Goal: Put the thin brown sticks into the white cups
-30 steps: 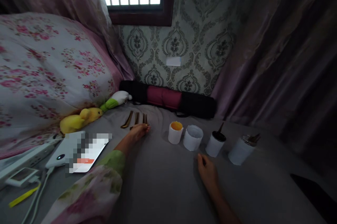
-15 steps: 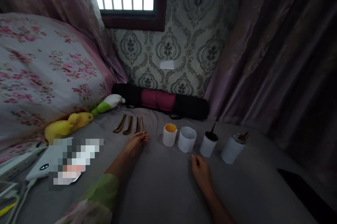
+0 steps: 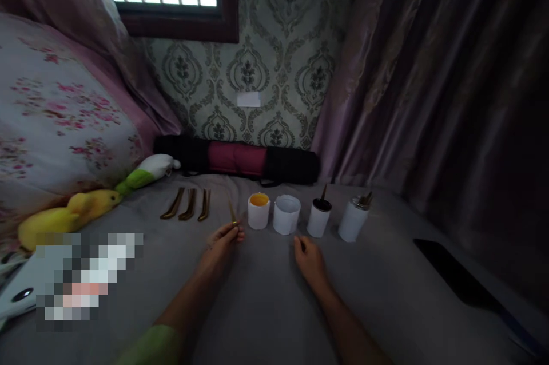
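Note:
My left hand point(image 3: 225, 239) pinches a slender gold-coloured piece point(image 3: 232, 213) whose thin end points up and away from me. To its left, three bent gold-brown pieces point(image 3: 187, 205) lie side by side. My right hand point(image 3: 309, 259) is curled closed with nothing visible in it, just in front of the white containers. A white pot with orange-yellow contents point(image 3: 258, 216) stands nearest my left hand. Beside it are a wider white pot point(image 3: 286, 221) with pale contents, a pale can with a dark top point(image 3: 318, 222) and a thin stick rising from it, and another pale can point(image 3: 353, 225) with brown tips.
A black and maroon roll point(image 3: 238, 159) lies along the wall. Yellow point(image 3: 72, 216) and green-white point(image 3: 150, 170) plush toys rest at the left, near a pale device point(image 3: 17, 290) and a blurred-out patch. A dark flat object point(image 3: 454, 270) lies on the grey sheet point(image 3: 266, 308) at right.
My left hand has drawn the gold-coloured piece away from the other pieces, rightward toward the pots. The whole view has shifted right. My right hand stays closed before the containers.

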Tool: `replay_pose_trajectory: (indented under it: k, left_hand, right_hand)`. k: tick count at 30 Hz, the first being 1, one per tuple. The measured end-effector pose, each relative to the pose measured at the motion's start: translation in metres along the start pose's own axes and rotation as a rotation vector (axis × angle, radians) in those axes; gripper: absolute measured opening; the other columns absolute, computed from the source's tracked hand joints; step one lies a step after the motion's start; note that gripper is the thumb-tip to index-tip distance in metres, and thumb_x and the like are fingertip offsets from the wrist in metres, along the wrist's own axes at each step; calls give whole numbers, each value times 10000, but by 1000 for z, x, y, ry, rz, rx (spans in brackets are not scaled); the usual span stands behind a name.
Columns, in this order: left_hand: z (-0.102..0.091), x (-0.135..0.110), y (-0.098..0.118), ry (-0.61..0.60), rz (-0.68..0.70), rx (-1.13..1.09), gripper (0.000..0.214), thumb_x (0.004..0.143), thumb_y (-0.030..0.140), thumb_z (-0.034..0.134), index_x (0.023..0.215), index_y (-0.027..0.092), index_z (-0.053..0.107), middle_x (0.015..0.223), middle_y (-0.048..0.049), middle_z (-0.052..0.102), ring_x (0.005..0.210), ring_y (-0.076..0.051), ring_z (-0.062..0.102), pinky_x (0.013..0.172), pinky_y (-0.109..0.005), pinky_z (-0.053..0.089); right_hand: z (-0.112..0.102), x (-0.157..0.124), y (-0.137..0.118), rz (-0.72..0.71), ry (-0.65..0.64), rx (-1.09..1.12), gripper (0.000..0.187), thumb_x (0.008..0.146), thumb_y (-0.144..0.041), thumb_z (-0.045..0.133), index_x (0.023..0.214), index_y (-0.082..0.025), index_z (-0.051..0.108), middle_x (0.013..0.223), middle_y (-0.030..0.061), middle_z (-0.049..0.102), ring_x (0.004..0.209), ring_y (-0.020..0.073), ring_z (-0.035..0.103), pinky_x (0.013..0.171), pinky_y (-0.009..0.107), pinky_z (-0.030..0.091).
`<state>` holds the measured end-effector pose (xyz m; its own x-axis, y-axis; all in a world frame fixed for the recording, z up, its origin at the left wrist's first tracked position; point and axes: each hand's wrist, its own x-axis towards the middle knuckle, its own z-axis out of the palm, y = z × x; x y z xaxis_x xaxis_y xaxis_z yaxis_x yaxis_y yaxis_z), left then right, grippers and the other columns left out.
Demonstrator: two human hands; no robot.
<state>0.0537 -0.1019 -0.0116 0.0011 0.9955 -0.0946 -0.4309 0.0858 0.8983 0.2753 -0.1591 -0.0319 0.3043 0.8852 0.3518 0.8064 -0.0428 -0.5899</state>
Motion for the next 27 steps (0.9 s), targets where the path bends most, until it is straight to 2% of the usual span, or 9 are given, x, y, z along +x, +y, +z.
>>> replay_pose_trajectory:
  k: [8, 14, 17, 27]
  left_hand:
    - [15, -25, -12, -90, 123, 218, 330, 645, 263, 674, 946, 129, 648, 821, -56, 664, 686, -125, 601, 669, -241, 490]
    - [21, -38, -19, -148, 136, 314, 323, 651, 263, 661, 942, 124, 655, 808, -56, 656, 674, -128, 587, 657, -253, 486]
    - [22, -40, -23, -167, 111, 347, 303, 668, 255, 643, 944, 131, 658, 806, -50, 650, 645, -113, 571, 634, -245, 480]
    - [17, -36, -29, -190, 192, 490, 259, 720, 220, 564, 938, 123, 663, 711, -18, 630, 569, -104, 543, 554, -215, 450]
  right_hand:
    - [1, -3, 2, 3, -25, 14, 367, 852, -379, 338, 679, -173, 587, 626, 15, 588, 567, 112, 486, 530, 216, 275]
    - [2, -3, 4, 3, -59, 30, 354, 846, -390, 358, 718, -170, 604, 644, 14, 582, 593, 112, 479, 541, 215, 272]
    - [3, -3, 4, 4, -77, 52, 345, 843, -384, 365, 733, -170, 612, 664, 18, 595, 604, 114, 488, 553, 215, 285]
    - [-2, -2, -5, -46, -76, 176, 334, 830, -356, 368, 748, -157, 623, 660, 22, 606, 631, 128, 523, 592, 224, 347]
